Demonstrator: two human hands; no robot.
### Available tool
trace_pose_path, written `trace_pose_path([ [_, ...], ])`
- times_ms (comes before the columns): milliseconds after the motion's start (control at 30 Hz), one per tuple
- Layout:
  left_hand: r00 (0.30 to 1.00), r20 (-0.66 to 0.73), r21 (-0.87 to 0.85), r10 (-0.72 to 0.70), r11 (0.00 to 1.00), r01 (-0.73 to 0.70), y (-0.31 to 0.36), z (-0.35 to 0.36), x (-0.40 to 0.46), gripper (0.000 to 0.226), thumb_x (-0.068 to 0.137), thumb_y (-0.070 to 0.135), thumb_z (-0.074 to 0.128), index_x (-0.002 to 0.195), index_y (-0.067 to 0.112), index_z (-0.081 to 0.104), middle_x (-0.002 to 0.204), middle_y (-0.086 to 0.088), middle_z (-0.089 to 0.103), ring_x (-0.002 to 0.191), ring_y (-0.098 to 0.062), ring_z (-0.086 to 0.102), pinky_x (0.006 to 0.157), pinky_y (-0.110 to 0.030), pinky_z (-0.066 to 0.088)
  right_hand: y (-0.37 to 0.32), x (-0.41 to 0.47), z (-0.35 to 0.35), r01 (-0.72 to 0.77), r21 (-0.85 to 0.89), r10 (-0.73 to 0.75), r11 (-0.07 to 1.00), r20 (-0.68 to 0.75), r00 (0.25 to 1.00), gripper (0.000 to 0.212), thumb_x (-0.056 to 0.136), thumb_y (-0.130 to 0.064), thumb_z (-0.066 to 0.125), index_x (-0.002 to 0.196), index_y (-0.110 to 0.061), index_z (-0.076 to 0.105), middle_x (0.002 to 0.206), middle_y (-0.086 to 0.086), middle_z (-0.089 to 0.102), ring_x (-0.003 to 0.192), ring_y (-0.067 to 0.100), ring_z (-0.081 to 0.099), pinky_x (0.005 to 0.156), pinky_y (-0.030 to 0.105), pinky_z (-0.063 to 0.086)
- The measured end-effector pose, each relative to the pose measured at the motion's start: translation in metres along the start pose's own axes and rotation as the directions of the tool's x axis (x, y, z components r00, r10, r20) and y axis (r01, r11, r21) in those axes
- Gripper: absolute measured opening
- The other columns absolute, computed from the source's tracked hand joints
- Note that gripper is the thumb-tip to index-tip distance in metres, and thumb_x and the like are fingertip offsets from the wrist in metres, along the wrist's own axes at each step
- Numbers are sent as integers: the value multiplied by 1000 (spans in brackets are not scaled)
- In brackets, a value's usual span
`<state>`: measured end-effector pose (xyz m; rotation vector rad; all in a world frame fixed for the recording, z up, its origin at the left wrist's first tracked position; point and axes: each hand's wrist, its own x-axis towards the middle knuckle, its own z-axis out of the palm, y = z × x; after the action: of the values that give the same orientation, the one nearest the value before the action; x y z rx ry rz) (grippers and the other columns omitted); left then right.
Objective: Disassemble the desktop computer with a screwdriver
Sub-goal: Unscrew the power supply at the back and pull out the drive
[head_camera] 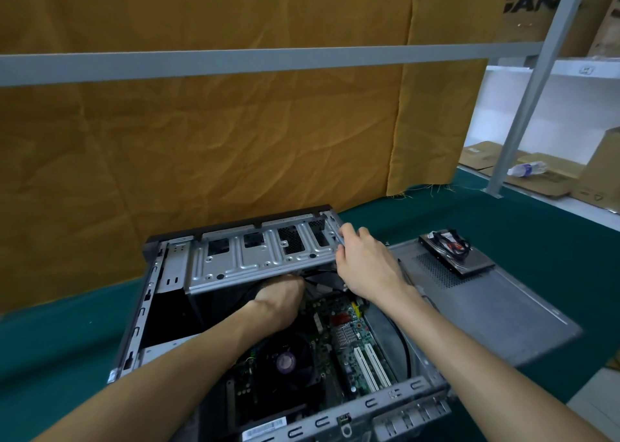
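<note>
Looking down at the bench (503,226), I see a green cover on it and a big yellow-brown cloth (235,139) hanging behind. A grey metal bar (268,60) runs across the cloth. Far to the right is a white shelf (570,69) with brown boxes, and a plastic bottle (526,169) lies on flat cardboard there.

Just right of the computer lies a grey metal side panel (486,307), flat on the bench. A hard drive (458,253) with black and red wires on top rests on its far corner.

The computer (302,341) sits in the middle of the bench, close to me, lying on its side with the cover off. I can see right inside. There is a green board (349,334) with white slots, and a round black fan (285,361) with a purple sticker in the middle. A silver metal drive tray (261,257) is tipped up at the far end, and it blocks my view of what is under it.

My right hand (365,260) grasps the right edge of that tray, fingers curled around the metal. My left hand (281,297) reaches under the tray, deep in the case near some black wires. Its fingers are hidden by the tray, so I cannot tell if they hold anything. My left arm covers part of the fan and the board.
</note>
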<state>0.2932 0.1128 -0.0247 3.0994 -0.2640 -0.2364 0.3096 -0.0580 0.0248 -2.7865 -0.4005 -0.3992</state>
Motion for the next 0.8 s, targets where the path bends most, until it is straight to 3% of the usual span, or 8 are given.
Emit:
trace_pose_path([
  [133,996,-7,-127,-85,988,83,-11,-3,5,32,98,9,52,129,8,57,130,-15,62,115,-34,62,90,-39,51,1,0,0,-1,10,1,1000,0,1000,25,106,-27,40,126,-14,46,109,12,56,82,30,60,64,37,43],
  [233,1000,15,-130,-13,991,14,-19,-2,7,37,102,20,54,138,12,51,138,-13,57,126,-31,56,101,-39,45,0,0,0,8,2,-8,1000,2,1000,25,106,-27,40,126,-13,45,109,12,56,82,30,60,63,38,44],
  [367,998,47,-50,46,998,-44,-3,1,-4,23,102,20,52,123,10,53,124,-15,61,114,-33,60,82,-36,44,-2,-2,-3,25,-20,-25,999,3,1000,24,106,-26,40,124,-11,45,108,13,56,83,32,61,65,39,47],
  [467,998,11,-83,65,994,-64,-10,-15,-20,22,102,24,51,120,12,51,117,-14,63,104,-36,63,77,-40,50,-3,-3,-4,26,-30,-26,999,-1,1000,23,106,-26,40,124,-11,46,107,13,56,84,33,61,65,38,45],
  [567,983,-121,-177,139,971,-159,-23,-28,-49,19,102,35,53,114,20,56,106,-5,68,93,-29,66,77,-44,55,-4,-2,-4,27,-28,-27,999,-9,1000,23,106,-26,40,124,-12,46,108,13,56,85,33,61,65,38,44],
  [633,958,-249,-278,143,937,-212,-33,-35,-67,18,101,38,57,112,25,61,99,3,70,85,-15,67,72,-36,56,-5,-3,-4,16,-26,-16,1000,7,1000,24,106,-26,39,124,-11,47,110,14,56,87,34,61,67,40,48],
  [700,929,-362,-347,82,913,-216,-47,-42,-80,18,101,39,57,113,27,61,92,9,70,75,-5,64,62,-24,53,-7,-4,-5,4,-62,-3,998,7,1000,25,105,-24,41,124,-10,48,115,15,54,97,33,59,78,44,52],
  [800,870,-492,-385,-24,902,-193,-66,-49,-86,17,101,40,57,110,26,63,89,11,69,76,-5,63,63,-31,53,-11,-5,-7,130,-210,-156,969,-111,981,23,100,-17,49,121,-8,56,118,13,54,108,29,52,94,40,46],
])
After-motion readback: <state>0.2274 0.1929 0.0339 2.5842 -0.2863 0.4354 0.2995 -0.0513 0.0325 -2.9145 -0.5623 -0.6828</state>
